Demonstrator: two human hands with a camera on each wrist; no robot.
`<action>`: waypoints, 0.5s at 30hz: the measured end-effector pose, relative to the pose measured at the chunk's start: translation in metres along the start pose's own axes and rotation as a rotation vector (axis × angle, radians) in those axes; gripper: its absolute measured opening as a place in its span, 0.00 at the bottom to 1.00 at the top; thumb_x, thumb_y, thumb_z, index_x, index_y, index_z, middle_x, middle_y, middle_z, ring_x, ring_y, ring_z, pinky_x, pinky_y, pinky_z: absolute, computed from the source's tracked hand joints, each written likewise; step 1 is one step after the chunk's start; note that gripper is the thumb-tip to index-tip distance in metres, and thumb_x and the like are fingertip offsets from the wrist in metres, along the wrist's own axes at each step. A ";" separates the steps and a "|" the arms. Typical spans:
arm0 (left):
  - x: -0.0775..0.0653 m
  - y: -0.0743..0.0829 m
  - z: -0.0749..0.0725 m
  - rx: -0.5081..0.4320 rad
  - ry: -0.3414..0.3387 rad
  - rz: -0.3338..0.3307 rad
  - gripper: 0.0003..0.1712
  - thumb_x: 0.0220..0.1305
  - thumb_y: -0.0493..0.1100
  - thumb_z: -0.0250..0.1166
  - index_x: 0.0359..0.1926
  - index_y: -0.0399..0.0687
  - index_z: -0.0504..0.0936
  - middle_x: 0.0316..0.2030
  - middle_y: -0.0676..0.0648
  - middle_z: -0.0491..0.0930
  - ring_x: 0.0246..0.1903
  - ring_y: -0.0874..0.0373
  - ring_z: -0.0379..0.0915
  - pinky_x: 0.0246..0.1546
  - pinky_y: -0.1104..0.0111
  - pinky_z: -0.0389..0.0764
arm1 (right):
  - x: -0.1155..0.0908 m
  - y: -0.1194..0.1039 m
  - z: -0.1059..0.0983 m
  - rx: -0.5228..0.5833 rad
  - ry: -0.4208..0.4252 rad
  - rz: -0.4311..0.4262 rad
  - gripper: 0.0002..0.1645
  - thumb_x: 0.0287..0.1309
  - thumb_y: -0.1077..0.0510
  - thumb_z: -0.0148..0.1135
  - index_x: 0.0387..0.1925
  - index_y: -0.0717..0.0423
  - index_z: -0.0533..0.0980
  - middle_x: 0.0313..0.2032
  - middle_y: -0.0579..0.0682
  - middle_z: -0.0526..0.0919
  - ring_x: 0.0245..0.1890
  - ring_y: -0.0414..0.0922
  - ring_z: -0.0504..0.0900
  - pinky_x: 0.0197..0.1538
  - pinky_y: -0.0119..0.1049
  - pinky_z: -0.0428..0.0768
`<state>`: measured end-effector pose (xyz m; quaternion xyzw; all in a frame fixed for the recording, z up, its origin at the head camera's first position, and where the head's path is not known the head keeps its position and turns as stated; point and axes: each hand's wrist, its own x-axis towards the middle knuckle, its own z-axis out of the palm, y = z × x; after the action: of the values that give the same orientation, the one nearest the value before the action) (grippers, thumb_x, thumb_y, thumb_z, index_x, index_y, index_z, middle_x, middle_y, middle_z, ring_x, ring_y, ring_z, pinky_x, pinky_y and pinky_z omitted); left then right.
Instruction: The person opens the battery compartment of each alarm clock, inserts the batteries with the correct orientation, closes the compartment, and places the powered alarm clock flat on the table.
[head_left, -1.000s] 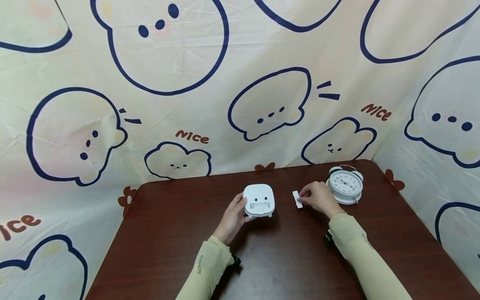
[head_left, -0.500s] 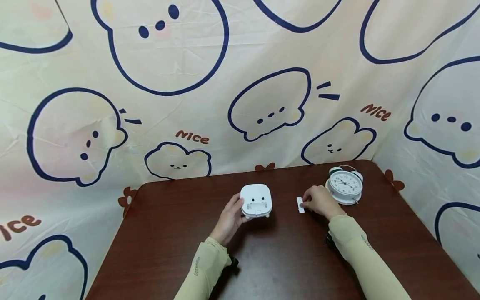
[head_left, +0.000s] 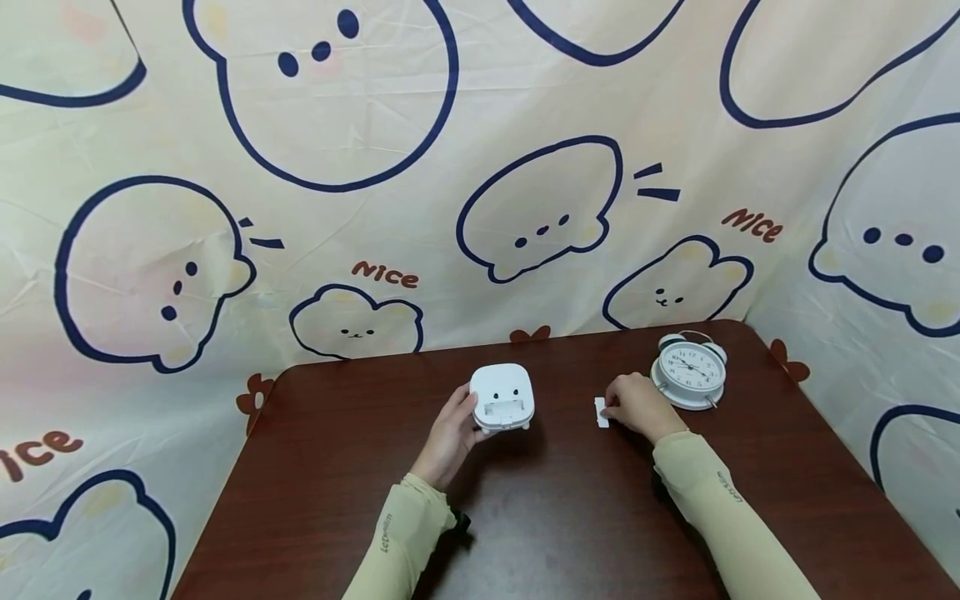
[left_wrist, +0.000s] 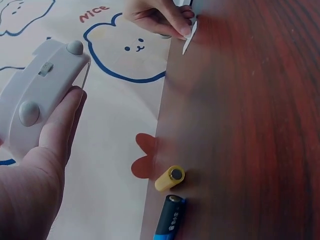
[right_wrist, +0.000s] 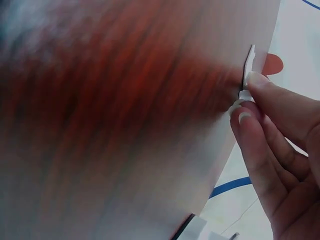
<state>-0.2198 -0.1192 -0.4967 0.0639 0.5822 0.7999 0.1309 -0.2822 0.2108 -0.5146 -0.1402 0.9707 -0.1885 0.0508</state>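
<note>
My left hand (head_left: pixel 447 433) grips a white rounded-square device (head_left: pixel 502 383) with two dark dots and an uncovered battery compartment. Its underside, with two round feet and a small switch, shows in the left wrist view. To the right, my right hand (head_left: pixel 636 404) pinches a thin white battery cover (head_left: pixel 601 412) between thumb and fingers, close over the table. Two batteries, one yellow (left_wrist: pixel 169 179) and one blue and black (left_wrist: pixel 169 220), appear in the left wrist view; the head view does not show them.
A white twin-bell alarm clock (head_left: pixel 692 368) stands just beyond my right hand on the dark brown table (head_left: pixel 360 483). Behind and beside the table hangs a pale cloth (head_left: pixel 405 217) with cartoon outlines.
My left hand has moved a little to the left with the device. My right hand has brought the battery cover slightly to the right and nearer, and the cover has turned more upright in view.
</note>
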 end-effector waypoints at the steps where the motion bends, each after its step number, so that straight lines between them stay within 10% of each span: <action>1: 0.000 0.001 -0.001 0.000 0.002 0.003 0.30 0.84 0.50 0.46 0.77 0.40 0.57 0.66 0.36 0.70 0.54 0.61 0.79 0.53 0.65 0.83 | 0.000 0.000 0.000 -0.002 0.002 -0.005 0.04 0.57 0.59 0.76 0.29 0.54 0.87 0.30 0.48 0.88 0.32 0.44 0.82 0.42 0.46 0.83; 15: -0.003 0.007 -0.005 -0.018 0.019 0.020 0.29 0.84 0.49 0.46 0.77 0.41 0.57 0.66 0.35 0.70 0.53 0.60 0.80 0.52 0.64 0.84 | -0.001 0.001 0.001 -0.012 0.005 -0.018 0.04 0.57 0.59 0.76 0.29 0.53 0.87 0.30 0.47 0.87 0.33 0.45 0.83 0.42 0.46 0.84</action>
<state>-0.2189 -0.1266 -0.4920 0.0611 0.5756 0.8068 0.1180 -0.2817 0.2117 -0.5159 -0.1489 0.9706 -0.1837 0.0458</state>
